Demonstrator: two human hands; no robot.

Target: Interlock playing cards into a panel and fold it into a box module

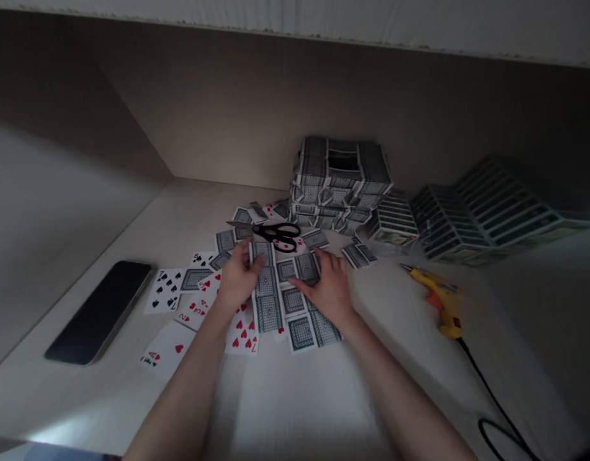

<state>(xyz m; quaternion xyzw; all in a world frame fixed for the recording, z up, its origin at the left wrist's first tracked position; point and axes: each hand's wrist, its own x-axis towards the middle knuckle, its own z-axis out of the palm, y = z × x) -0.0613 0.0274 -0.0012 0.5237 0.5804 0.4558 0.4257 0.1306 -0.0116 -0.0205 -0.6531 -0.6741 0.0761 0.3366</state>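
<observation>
A strip of playing cards (267, 298), backs up and joined end to end, stands slightly raised in the middle. My left hand (239, 276) pinches its upper left edge, thumb on top. Beside it on the right lies a wider panel of joined playing cards (300, 333), patterned backs up. My right hand (330, 285) grips this panel, thumb across its face and fingers near its top right; the fingertips are partly hidden. Black-handled scissors (278, 232) lie just beyond both hands. Loose face-up cards (244, 334) spread under and left of my left forearm.
A box built from folded cards (340, 173), with a rectangular opening on top, stands against the back wall. Packed card stacks (487, 211) are at the right. A yellow glue gun (439, 298) with black cord lies right; a phone (100, 314) lies left. A shelf edge (295, 29) hangs overhead.
</observation>
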